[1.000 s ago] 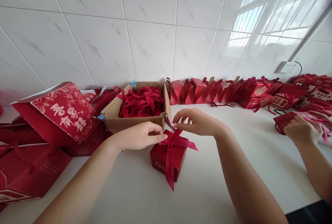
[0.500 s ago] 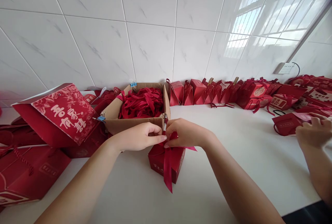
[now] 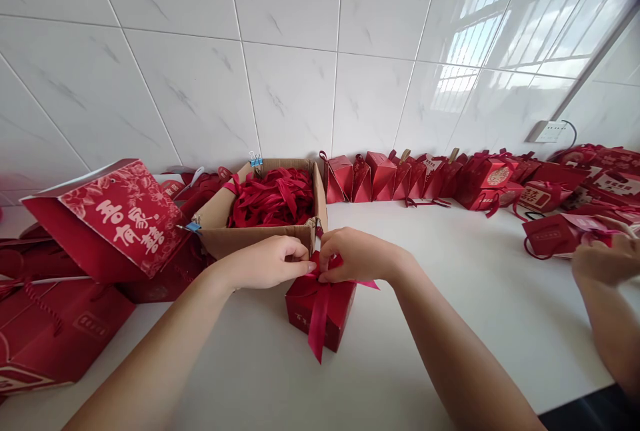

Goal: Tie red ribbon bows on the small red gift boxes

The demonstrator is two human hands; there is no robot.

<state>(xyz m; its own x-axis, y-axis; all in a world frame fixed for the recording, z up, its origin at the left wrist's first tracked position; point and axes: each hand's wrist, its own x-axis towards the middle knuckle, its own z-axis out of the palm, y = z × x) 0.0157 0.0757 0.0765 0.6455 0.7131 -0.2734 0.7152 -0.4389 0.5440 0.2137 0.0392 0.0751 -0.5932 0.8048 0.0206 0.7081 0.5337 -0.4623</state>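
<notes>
A small red gift box (image 3: 305,311) with pale lettering on its side stands on the white table in front of me. A red satin ribbon (image 3: 319,328) crosses its top, one tail hanging down the near side and another sticking out to the right. My left hand (image 3: 277,261) pinches the ribbon at the top of the box from the left. From the right, my right hand (image 3: 350,254) pinches it too, close beside the left fingertips. The knot area is partly hidden by my fingers.
Behind my hands is a cardboard box (image 3: 215,242) of loose red ribbons (image 3: 273,198). Larger red boxes (image 3: 125,224) crowd the left. A row of red boxes (image 3: 383,174) lines the wall. At right, another person's hand (image 3: 605,258) is at a red box (image 3: 550,236).
The hanging ribbon tail has swung slightly left. My fingertips have shifted a little at the ribbon. The other person's hand at right has moved down slightly and turned.
</notes>
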